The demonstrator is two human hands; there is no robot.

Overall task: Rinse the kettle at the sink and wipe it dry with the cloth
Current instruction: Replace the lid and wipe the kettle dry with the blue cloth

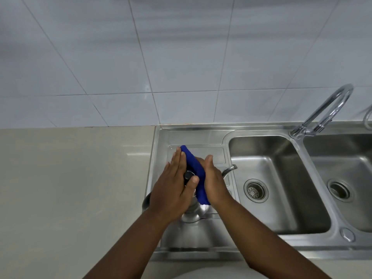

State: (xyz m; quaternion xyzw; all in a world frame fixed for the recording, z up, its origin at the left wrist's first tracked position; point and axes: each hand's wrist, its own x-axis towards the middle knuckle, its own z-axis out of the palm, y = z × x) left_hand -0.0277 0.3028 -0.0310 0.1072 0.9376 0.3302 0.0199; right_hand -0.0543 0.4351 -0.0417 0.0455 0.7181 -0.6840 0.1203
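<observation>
Pale blue wall tiles (181, 57) back our workspace; at far left lies a beige stone countertop (70, 188). Next comes the stainless steel drainboard (201, 137), on which the rounded steel kettle (194, 212) stands, its black lid knob (188, 175) between our hands and its spout (229, 169) pointing right toward the basins. Our left hand (174, 188) lies flat, fingers extended, thumb across the knob. We press the folded blue cloth (196, 174) between both palms above the kettle. Our right hand (213, 182) is likewise extended, flat against the cloth. Further right sit the double steel sink (281, 198) and the curved chrome faucet (330, 105).
</observation>
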